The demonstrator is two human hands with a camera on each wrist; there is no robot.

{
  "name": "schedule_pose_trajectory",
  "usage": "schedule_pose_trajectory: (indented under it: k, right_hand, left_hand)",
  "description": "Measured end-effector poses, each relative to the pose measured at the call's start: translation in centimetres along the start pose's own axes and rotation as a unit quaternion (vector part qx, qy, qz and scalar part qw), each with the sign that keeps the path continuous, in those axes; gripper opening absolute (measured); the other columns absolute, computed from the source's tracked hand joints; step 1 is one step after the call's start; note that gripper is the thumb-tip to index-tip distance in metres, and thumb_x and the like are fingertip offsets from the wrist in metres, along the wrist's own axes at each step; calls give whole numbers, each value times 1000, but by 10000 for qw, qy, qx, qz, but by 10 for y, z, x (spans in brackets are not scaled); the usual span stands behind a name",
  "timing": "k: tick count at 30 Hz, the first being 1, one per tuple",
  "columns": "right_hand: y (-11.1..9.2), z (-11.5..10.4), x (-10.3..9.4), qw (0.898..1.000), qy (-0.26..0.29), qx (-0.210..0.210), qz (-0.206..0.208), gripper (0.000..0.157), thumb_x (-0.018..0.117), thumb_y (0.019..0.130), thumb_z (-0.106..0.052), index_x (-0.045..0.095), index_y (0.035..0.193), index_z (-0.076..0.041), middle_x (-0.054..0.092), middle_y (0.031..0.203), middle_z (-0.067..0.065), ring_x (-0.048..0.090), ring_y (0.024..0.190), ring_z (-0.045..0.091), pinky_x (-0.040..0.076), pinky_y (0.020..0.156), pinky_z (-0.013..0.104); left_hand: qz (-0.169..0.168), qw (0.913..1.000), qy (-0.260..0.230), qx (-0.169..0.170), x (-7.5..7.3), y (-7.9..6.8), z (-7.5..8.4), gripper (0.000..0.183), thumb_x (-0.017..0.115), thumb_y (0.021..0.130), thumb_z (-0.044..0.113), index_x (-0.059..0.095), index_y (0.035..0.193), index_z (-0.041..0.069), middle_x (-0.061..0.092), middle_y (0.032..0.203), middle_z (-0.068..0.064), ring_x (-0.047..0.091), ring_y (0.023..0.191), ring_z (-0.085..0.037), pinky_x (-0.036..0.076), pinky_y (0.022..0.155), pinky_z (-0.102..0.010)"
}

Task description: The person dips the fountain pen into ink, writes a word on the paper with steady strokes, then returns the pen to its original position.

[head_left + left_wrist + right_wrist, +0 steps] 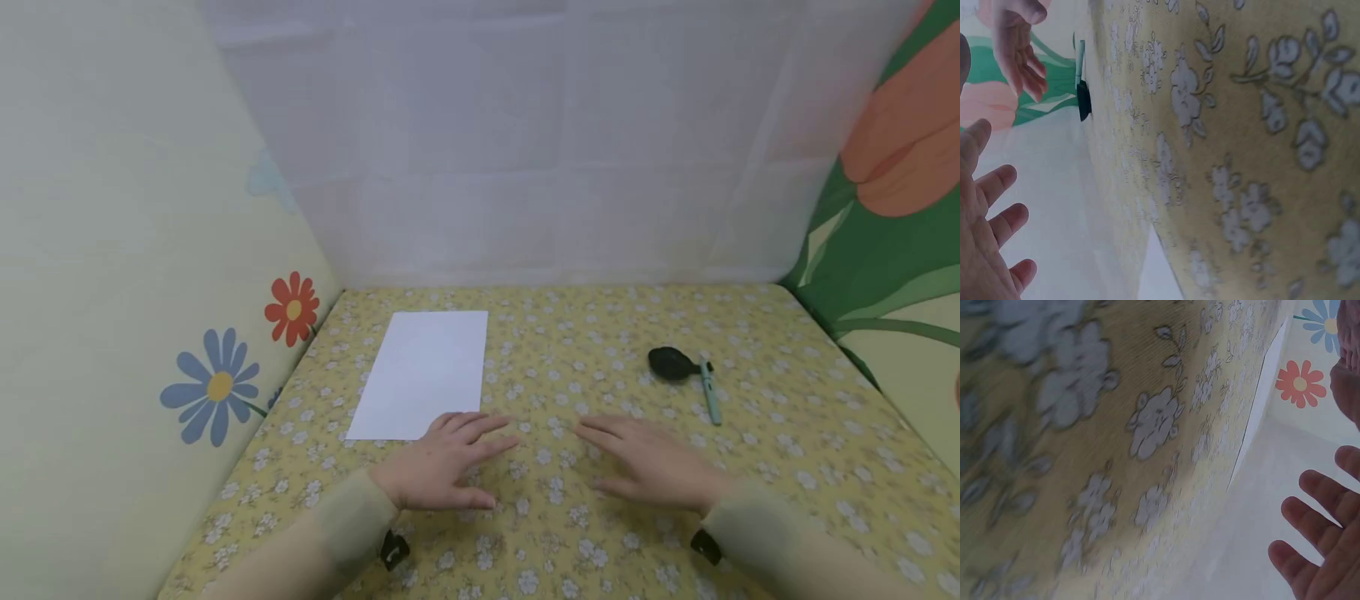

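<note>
My left hand (446, 462) hovers over the flowered tablecloth with its fingers spread, holding nothing. In the head view its fingertips overlap the near right corner of a white sheet of paper (426, 373). Across from it, my right hand (648, 462) is held palm down, fingers extended and holding nothing. Beyond the right hand lies a black oval object (671, 364) with a short narrow end. A light green pen (710, 393) lies beside that end, pointing toward the near side. Both wrist views show the hands' fingers apart, above the cloth.
Yellow cloth with white flowers (558, 533) covers the table. A white sheet (555, 150) hangs along the back edge. Panels painted with flowers stand on the left (112, 250) and on the right (900, 275). A dark band sits at each wrist.
</note>
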State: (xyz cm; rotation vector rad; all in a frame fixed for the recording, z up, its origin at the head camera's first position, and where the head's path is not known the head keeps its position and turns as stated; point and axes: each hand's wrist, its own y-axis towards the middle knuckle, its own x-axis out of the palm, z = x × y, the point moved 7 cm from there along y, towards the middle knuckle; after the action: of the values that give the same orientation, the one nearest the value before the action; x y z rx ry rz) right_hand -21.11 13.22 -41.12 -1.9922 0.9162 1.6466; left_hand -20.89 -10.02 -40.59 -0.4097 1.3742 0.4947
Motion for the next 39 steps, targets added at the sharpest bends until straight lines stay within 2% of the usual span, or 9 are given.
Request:
schedule_pose_trajectory:
  k: [5,11,14,18,21,26,32,36,39]
  right_hand:
    - [21,-1,8,9991,411,131,-13,68,68,89,-38,42,146,-12,48,143,7,49,126,27,41,102,51]
    - [44,0,23,9913,1110,687,-193,63,65,92,-38,44,145,-11,48,143,6,48,127,27,39,104,49]
    - [55,-1,31,9799,1672,1053,-257,61,63,93,-38,43,145,-14,46,145,7,44,131,28,36,106,51]
    - [70,-6,42,9647,2252,1333,-293,58,61,95,-36,44,145,-15,44,146,8,41,133,30,34,107,52]
    - [80,-9,47,9605,2358,1452,-277,57,61,95,-36,45,145,-13,46,144,8,43,132,29,35,107,51]
    - [98,-16,52,9545,2561,1513,-228,56,59,96,-34,45,144,-10,48,143,9,47,128,29,37,106,49]
    - [122,-30,58,9478,2858,1388,-265,53,58,97,-32,46,142,-6,49,142,11,47,128,30,38,106,48]
    - [137,-39,62,9474,2872,1382,-276,51,58,98,-31,47,142,-7,49,142,10,45,130,29,38,106,46]
    - [147,-44,65,9507,2786,1340,-231,49,57,98,-30,49,141,-7,51,140,10,46,129,28,40,105,45]
  left_hand:
    - [35,9932,-811,-838,10,-8,-15,73,56,92,54,19,153,38,24,156,-1,24,141,-25,25,108,-56]
    - [672,9680,-1578,-1830,14,-19,-37,64,58,95,45,33,151,27,38,146,-5,36,132,-31,29,101,-59]
    - [1109,9424,-1972,-2462,15,-27,-51,61,56,96,44,38,150,20,42,140,-9,40,127,-33,35,98,-57]
    - [1576,8910,-2806,-3202,19,-40,-69,62,55,97,45,40,147,12,41,137,-16,43,122,-37,43,94,-54]
    - [1659,8619,-3213,-3555,24,-49,-79,66,53,96,49,39,147,9,39,138,-19,44,120,-38,45,92,-53]
    - [1626,8344,-3394,-4026,32,-63,-96,71,51,95,55,37,148,8,40,137,-20,47,117,-34,47,87,-49]
    - [1765,8067,-3433,-4474,35,-78,-119,65,51,98,47,39,145,3,50,128,-21,53,110,-32,47,85,-47]
    - [1770,7855,-3351,-4892,35,-89,-131,62,52,99,42,39,144,2,54,121,-19,57,102,-29,48,80,-43]
    - [1782,7765,-3205,-5125,34,-96,-137,61,52,98,40,38,144,1,54,119,-20,56,98,-29,47,78,-42]
